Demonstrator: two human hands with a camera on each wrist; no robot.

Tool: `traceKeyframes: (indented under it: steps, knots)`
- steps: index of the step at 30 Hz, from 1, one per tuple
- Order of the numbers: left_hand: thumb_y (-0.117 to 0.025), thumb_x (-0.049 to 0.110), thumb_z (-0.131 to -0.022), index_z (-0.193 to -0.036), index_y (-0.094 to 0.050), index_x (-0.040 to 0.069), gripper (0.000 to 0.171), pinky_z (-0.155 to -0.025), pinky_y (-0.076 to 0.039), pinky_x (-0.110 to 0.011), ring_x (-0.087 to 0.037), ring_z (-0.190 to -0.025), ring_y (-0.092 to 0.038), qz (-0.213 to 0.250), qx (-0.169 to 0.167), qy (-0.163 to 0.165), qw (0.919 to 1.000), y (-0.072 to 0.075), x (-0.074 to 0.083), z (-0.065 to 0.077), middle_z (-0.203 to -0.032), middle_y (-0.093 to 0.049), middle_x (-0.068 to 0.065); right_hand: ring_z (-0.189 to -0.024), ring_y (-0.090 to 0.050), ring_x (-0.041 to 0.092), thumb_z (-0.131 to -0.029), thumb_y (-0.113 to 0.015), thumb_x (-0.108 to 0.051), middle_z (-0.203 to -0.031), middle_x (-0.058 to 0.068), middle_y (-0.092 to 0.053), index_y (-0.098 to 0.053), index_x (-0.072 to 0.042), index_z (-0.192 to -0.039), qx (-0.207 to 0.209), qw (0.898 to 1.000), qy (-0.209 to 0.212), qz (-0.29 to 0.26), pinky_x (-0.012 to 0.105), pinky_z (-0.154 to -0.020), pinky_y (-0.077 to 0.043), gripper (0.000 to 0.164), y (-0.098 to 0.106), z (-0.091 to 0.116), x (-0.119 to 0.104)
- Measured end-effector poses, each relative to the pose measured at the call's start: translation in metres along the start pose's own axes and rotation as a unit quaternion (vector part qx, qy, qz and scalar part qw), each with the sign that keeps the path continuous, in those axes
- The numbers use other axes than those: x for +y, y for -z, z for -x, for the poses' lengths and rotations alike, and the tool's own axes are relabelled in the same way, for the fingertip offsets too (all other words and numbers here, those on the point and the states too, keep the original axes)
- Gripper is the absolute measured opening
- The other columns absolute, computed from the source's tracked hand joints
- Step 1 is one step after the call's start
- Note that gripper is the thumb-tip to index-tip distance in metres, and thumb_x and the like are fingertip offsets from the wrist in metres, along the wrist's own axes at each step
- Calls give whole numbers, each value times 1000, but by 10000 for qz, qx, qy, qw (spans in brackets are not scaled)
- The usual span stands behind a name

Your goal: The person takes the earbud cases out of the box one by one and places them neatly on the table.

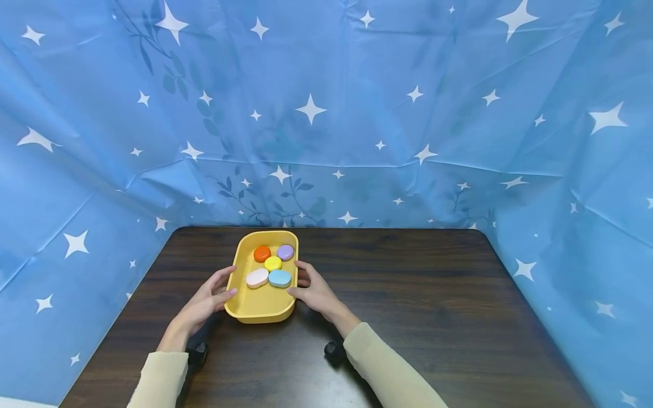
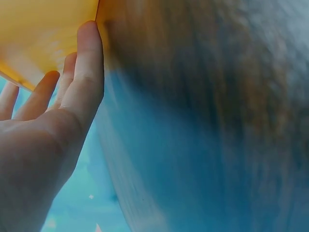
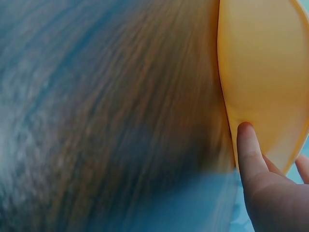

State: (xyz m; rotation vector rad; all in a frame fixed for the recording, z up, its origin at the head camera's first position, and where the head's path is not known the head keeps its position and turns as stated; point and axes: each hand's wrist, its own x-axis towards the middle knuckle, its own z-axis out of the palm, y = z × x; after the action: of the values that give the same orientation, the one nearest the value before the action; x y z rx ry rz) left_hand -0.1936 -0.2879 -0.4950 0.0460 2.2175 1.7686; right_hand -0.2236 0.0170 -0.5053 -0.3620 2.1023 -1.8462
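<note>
A shallow yellow tray (image 1: 262, 310) with rounded corners is at the left half of the table, held from both sides. In it are smooth rounded pieces: an orange disc (image 1: 262, 254), a purple disc (image 1: 285, 253), a yellow disc (image 1: 272, 263), a pale pink oval (image 1: 257, 278) and a light blue oval (image 1: 280, 279). My left hand (image 1: 205, 300) grips the tray's left side, thumb and forefinger tips at the rim. On the opposite side my right hand (image 1: 317, 292) holds it likewise. Both wrist views show the thumbs against the tray's outer wall.
Under everything is a dark wood-grain table (image 1: 418, 317). A blue cloth (image 1: 357, 124) with white stars hangs behind it and along both sides. Black devices sit at the left wrist (image 1: 198, 355) and the right wrist (image 1: 334, 353).
</note>
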Motion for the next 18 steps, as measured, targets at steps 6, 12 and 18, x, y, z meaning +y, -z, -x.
traceKeyframes:
  steps: [6,12,18]
  knots:
    - [-58,16,-104,-160,-25,16,66,-101,-52,-46,-44,-142,-38,-15,-5,3,10000,-4,0,-2,-168,-13,-19,-126,-54,33,-96,-69,-10,-146,19,-48,-35,-9,-156,-21,10000,-43,12,46,-101,-51,70,6,3,0]
    - [-59,16,-104,-160,-26,16,66,-101,-52,-46,-45,-142,-39,-78,-10,27,10000,-9,0,-6,-168,-13,-19,-126,-55,32,-95,-70,-10,-146,19,-48,-35,-10,-156,21,9998,-97,148,47,-103,-50,70,11,6,-1]
    - [-60,16,-103,-160,-26,15,66,-100,-52,-46,-44,-139,-42,-58,-25,110,9999,-14,3,-8,-168,-13,-18,-127,-54,34,-96,-70,-12,-147,20,-47,-35,-10,-156,42,9998,-62,187,49,-104,-49,70,15,9,-2]
